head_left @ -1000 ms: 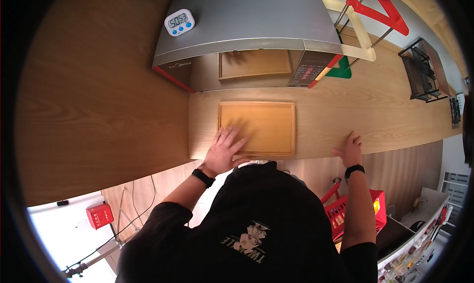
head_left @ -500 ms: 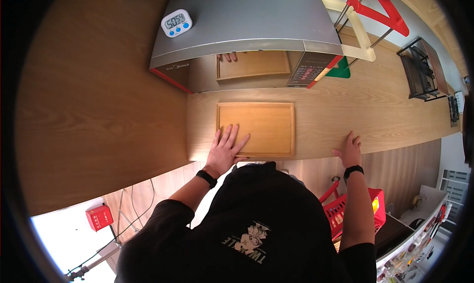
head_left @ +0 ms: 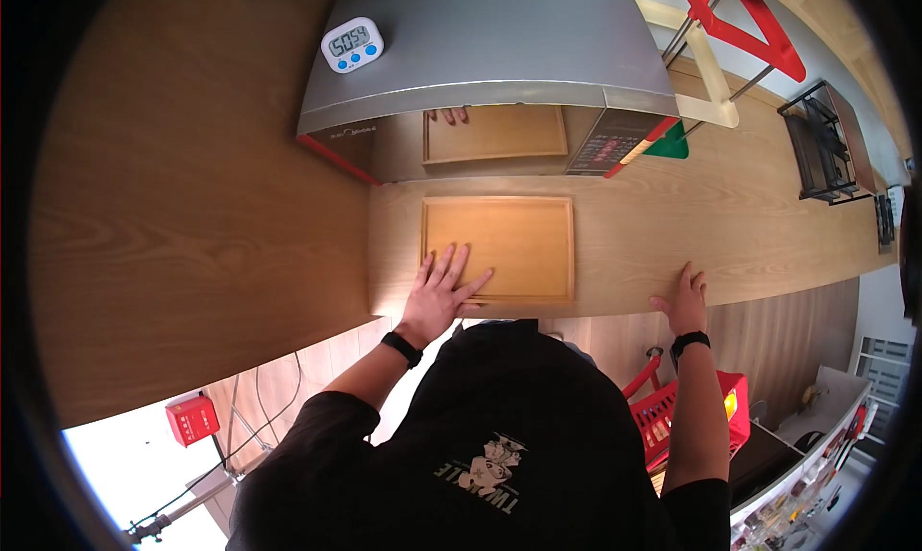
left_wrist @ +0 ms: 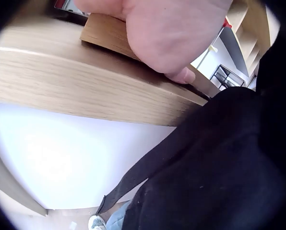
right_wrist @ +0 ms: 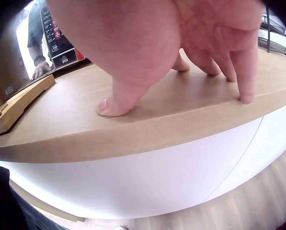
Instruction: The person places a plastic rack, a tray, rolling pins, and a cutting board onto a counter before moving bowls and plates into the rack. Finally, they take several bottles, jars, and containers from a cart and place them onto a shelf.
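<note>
A rectangular wooden tray [head_left: 528, 248] with a raised rim lies on the wooden counter [head_left: 634, 234] in front of a microwave [head_left: 499, 51]. My left hand [head_left: 437, 296] rests with spread fingers on the tray's near left corner. In the left wrist view the palm [left_wrist: 172, 33] covers part of the tray edge [left_wrist: 107, 33], and the thumb hangs by the counter's front. My right hand [head_left: 686, 301] stands at the counter's front edge, right of the tray. Its thumb and fingertips touch the counter top in the right wrist view, with nothing held.
A white timer [head_left: 352, 45] sits on the microwave. Behind it on the right stands a red and cream frame [head_left: 711, 99] with metal rods. A black rack [head_left: 826, 138] is at the far right. Below the counter is a red basket [head_left: 663, 421]; a wooden panel [head_left: 192, 195] rises at the left.
The left hand, blurred and just over the tray a second ago, has settled onto its corner with fingers spread. The right hand stays at the counter edge. The head view has shifted slightly.
</note>
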`<move>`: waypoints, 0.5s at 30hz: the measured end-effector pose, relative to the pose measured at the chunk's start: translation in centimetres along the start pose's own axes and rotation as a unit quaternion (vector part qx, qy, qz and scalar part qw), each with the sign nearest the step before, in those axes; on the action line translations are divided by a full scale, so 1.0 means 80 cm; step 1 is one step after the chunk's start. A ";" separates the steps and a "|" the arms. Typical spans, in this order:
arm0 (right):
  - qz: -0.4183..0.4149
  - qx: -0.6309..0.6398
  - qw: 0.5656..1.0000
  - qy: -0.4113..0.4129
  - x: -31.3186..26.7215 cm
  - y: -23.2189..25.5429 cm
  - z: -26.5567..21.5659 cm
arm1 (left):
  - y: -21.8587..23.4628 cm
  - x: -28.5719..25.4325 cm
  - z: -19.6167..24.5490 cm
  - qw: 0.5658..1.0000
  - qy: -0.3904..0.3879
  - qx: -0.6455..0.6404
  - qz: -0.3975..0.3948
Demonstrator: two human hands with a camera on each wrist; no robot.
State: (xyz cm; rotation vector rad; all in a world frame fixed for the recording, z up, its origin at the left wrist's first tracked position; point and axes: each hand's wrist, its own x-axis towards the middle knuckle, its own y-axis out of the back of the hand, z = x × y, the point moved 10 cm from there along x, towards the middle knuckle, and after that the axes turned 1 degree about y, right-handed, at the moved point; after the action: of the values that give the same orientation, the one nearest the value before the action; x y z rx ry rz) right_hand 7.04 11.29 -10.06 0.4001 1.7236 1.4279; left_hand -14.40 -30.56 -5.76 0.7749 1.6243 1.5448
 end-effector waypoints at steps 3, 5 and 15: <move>0.006 0.006 1.000 0.001 -0.001 -0.002 0.003 | -0.001 -0.003 -0.005 1.000 0.004 -0.006 0.007; 0.016 0.023 1.000 0.000 -0.001 -0.001 0.006 | 0.000 -0.003 -0.007 1.000 0.003 -0.012 0.016; 0.006 0.006 1.000 -0.009 0.001 -0.004 0.004 | 0.002 -0.002 -0.021 0.999 0.015 -0.035 0.011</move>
State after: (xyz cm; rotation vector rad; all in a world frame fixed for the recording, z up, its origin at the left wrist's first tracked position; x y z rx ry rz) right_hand 7.35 11.43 -10.40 0.4306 1.7190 1.4187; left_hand -15.75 -31.62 -5.57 0.7375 1.5782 1.6272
